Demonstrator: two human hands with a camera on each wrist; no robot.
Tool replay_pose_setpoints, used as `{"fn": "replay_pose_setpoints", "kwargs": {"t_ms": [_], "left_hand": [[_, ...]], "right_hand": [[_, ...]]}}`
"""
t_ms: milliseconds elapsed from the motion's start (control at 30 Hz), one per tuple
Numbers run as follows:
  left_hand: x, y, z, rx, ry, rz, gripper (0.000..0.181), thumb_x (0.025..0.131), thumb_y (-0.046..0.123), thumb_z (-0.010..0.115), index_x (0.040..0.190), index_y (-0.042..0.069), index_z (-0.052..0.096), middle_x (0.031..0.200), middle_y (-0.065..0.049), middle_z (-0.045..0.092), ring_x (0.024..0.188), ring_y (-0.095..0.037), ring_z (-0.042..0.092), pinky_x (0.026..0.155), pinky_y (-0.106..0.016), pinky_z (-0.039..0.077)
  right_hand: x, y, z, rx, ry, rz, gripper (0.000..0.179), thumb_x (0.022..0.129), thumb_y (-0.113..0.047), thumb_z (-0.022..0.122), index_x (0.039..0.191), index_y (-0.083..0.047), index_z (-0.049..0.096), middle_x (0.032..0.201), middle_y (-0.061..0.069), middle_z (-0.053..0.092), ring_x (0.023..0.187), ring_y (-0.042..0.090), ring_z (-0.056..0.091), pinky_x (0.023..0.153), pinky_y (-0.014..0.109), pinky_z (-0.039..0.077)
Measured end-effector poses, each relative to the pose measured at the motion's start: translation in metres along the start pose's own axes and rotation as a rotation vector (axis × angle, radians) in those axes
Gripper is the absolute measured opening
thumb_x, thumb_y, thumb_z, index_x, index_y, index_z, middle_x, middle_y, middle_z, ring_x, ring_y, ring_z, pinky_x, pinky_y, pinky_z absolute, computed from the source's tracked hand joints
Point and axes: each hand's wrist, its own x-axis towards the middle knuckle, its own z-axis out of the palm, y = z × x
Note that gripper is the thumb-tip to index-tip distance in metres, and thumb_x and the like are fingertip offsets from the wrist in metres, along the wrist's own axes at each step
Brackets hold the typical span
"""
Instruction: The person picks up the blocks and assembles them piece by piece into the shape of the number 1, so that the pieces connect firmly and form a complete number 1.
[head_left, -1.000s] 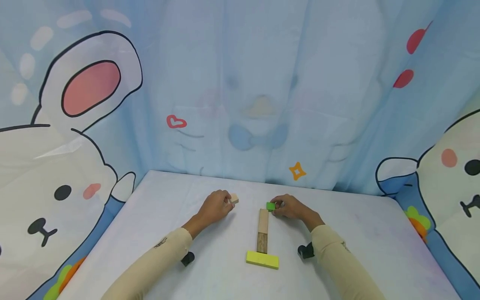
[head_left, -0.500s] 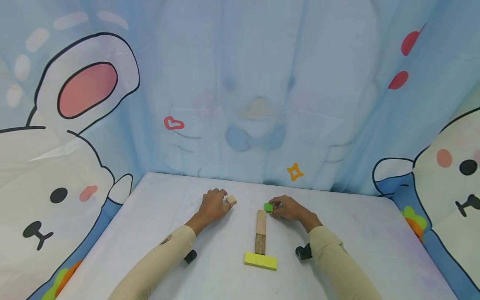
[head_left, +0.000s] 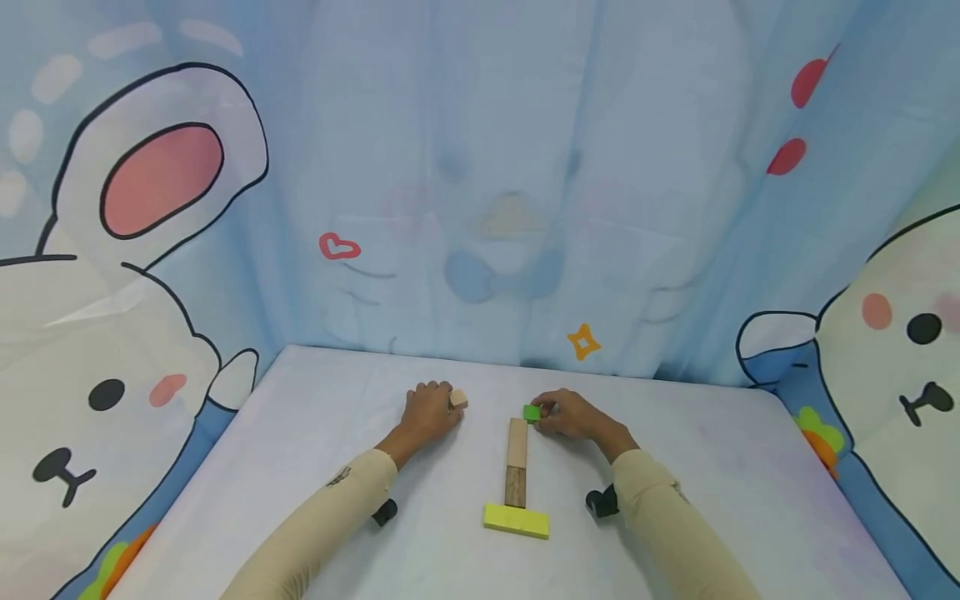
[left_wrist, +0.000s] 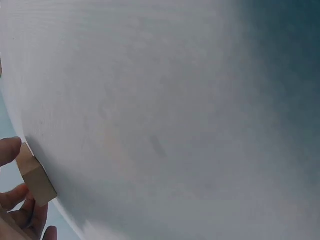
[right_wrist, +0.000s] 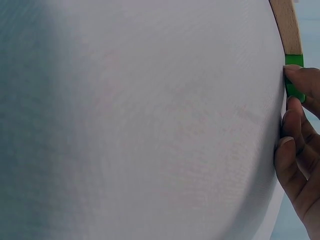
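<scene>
- I've got the left hand [head_left: 429, 413], fingers pinching a pale block [head_left: 458, 400]
- And the right hand [head_left: 568, 414], fingers gripping a green block [head_left: 532, 412] against a wooden block [head_left: 517, 443]

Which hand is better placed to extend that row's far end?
Probably the right hand: its green block appears to touch the wooden row at its far end, while the left hand holds a pale block farther away.

i'm by a curtained-off nook: draped light-blue curtains printed with white cartoon animals [head_left: 510, 125] hang round a white, flat-topped table [head_left: 750, 467].
</scene>
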Motion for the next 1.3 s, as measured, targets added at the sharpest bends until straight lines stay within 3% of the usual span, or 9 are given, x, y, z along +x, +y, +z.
{"fn": "replay_pose_setpoints", "kwargs": {"t_ms": [300,600,1300], "left_hand": [[0.0045,-0.0003,0.0036,0.032,-0.022,-0.006,0.049,0.091,0.03,0.074,0.125,-0.003,0.062,0.108,-0.016,0.069,0.096,-0.03,0.062,0.081,-0.043,0.044],[0.0042,0.0019,-0.0018,0.024,-0.034,0.025,0.037,0.091,0.03,0.075,0.111,0.001,0.067,0.094,-0.012,0.067,0.085,-0.026,0.059,0.076,-0.04,0.041],[0.0066,0.0033,0.0009,0.04,-0.057,0.031,0.035,0.093,0.03,0.073,0.111,0.002,0.067,0.092,-0.01,0.065,0.083,-0.024,0.058,0.075,-0.039,0.04]], "right_hand": [[0.0017,0.0019,0.001,-0.027,0.001,0.031,0.038,0.089,-0.015,0.075,0.124,-0.002,0.068,0.095,0.002,0.063,0.091,0.018,0.053,0.082,0.037,0.047],[0.0027,0.0014,0.0012,-0.015,-0.003,0.046,0.039,0.089,-0.014,0.075,0.125,-0.003,0.067,0.095,0.003,0.063,0.088,0.017,0.053,0.076,0.032,0.047],[0.0026,0.0021,0.0026,-0.017,0.006,0.061,0.04,0.088,-0.016,0.075,0.125,-0.004,0.068,0.095,0.002,0.063,0.088,0.017,0.054,0.075,0.031,0.047]]}}
